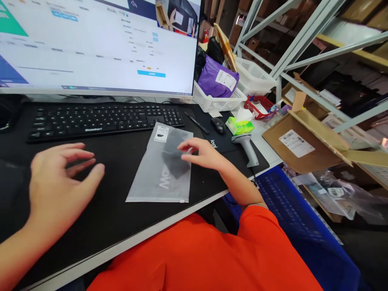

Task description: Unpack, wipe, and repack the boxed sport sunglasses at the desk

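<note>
A frosted plastic zip bag (162, 169) with a dark item inside and a white label at its top lies flat on the black desk mat (115, 202). My right hand (201, 153) rests at the bag's right edge, fingers stretched out over it and holding nothing. My left hand (57, 182) hovers over the mat to the left of the bag, fingers spread and empty. A grey barcode scanner (247, 147) lies just right of my right hand.
A black keyboard (103, 119) and a large monitor (97, 44) stand behind. A mouse (218, 125), pen (197, 122), green tissue pack (239, 126), white basket (216, 103) with a purple parcel, and open cardboard box (303, 141) lie right. Metal shelving stands beyond.
</note>
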{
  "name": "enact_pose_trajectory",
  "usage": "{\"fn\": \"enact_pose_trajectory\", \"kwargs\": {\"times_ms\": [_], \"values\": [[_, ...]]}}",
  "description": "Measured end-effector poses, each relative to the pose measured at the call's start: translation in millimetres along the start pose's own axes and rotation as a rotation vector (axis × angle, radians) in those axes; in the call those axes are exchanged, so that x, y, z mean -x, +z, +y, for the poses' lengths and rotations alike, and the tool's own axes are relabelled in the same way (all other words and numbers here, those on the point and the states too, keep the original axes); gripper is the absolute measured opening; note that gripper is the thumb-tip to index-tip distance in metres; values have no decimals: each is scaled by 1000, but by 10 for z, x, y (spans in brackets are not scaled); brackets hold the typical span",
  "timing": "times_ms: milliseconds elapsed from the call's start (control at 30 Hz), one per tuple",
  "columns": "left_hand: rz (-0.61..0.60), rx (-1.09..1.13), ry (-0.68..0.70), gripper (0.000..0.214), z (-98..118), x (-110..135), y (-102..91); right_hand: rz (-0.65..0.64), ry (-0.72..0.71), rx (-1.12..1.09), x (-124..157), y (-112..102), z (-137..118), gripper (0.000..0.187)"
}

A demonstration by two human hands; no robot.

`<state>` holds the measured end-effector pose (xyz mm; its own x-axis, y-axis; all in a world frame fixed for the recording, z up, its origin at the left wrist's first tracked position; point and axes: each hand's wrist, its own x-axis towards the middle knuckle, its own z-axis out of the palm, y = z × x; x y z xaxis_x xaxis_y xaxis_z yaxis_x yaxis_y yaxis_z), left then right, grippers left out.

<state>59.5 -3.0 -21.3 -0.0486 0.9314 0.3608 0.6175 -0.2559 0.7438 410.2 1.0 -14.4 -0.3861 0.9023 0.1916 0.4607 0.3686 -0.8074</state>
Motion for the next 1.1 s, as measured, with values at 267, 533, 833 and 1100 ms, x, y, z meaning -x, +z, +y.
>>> {"fn": "enact_pose_trajectory", "kwargs": {"times_ms": [267,533,833,1100], "values": [[-442,-228,1034,30,18,644,383,-448,-112,445,777,422,-239,29],[-816,-115,989,25,162,620,1178,-223,-159,468,1049,603,29,19],[-714,-46,729,50,196,530,1064,-109,-168,422,759,558,12,20],[-450,107,505,51,215,465,645,-51,-248,487,445,435,-291,28]]}}
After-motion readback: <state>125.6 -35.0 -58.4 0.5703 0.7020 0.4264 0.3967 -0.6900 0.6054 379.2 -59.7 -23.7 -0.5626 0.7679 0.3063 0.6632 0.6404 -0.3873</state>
